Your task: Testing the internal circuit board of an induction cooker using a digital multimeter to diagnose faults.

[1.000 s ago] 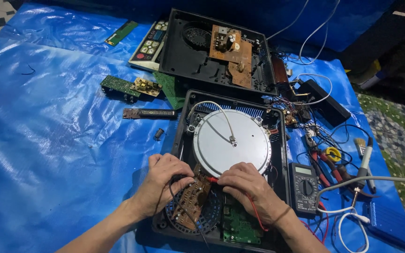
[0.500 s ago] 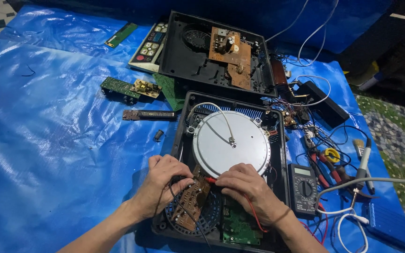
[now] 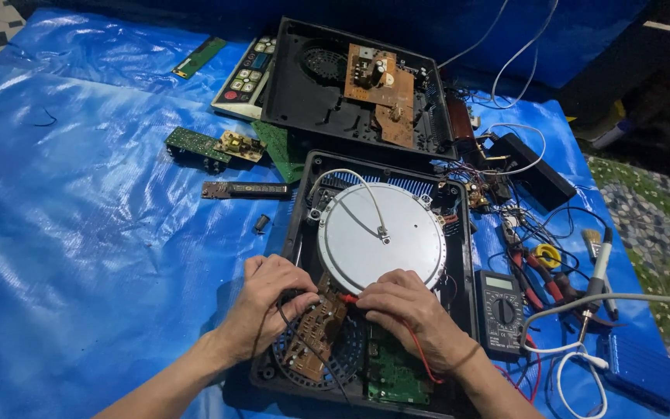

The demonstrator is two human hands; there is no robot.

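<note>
Board [image 3: 316, 335], brown and tilted, sits over the round fan grille in the near left of the open black case [image 3: 296, 233], and both hands work right on it. Left hand [image 3: 267, 299] curls its fingers around a black probe lead, pinning the tip down at the board's upper edge, where it steadies the contact. Right hand [image 3: 406, 309] pinches a red probe [image 3: 348, 298], its tip laid toward the same edge, red lead trailing back under the wrist. Just beside, a green board [image 3: 394, 376] fills the near right corner. Above the hands, the pale round coil disc [image 3: 381, 235] crowds the board's far side, leaving little room. Right of the case, a meter [image 3: 500, 310] lies face up within glance. Farther right: pliers, brush, tangled wires. Farthest, a second case [image 3: 350, 85] and loose boards lie on the blue tarp [image 3: 79, 233].
</note>
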